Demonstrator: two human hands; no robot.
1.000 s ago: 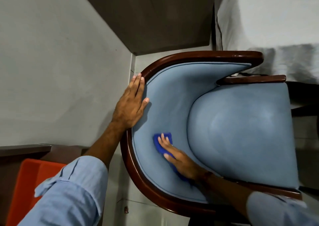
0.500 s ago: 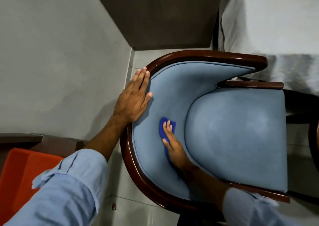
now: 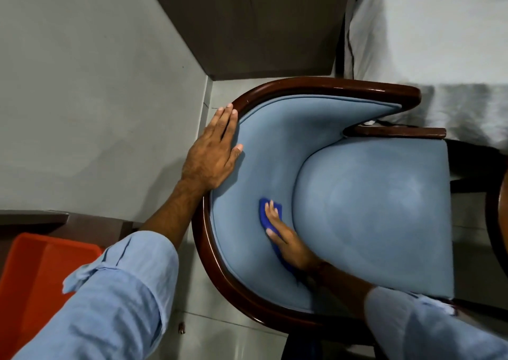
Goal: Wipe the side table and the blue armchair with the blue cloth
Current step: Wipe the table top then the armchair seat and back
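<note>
Since a second ago, my right hand (image 3: 286, 238) has swept the blue cloth (image 3: 268, 214) inward across the backrest, from near the wooden rim toward the crease where the seat cushion (image 3: 379, 211) begins. Its fingers lie flat and together, pressing the cloth against the upholstery at about six o'clock of the blue armchair (image 3: 275, 145). My left hand (image 3: 213, 153) stays spread, palm down on the rim at nine o'clock, steadying the frame. I judge the backrest pass partly done, with the seat untouched; the side table isn't identifiable from here.
</note>
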